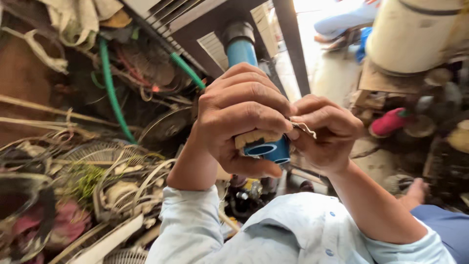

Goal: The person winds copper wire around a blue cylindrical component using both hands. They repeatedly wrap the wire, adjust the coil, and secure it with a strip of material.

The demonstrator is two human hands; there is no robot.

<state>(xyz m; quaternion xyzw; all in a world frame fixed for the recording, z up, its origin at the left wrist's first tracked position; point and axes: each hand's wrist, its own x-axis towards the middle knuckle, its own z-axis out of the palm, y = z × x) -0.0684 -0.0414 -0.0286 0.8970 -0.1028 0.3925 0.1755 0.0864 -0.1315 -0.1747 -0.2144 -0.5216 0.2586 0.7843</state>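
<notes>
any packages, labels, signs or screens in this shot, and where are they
None that can be made out: no package, label, sign or screen shows.
Nearest to a wrapping: a pale tan band around the blue pipe piece, gripped in the left hand.
The right hand pinches a thin pale strip beside it.

Floor [337, 73] carries scrap heap: fan guards [97, 156], green hose [111, 93], white drum [415, 34], pink shoe [388, 122].
</notes>
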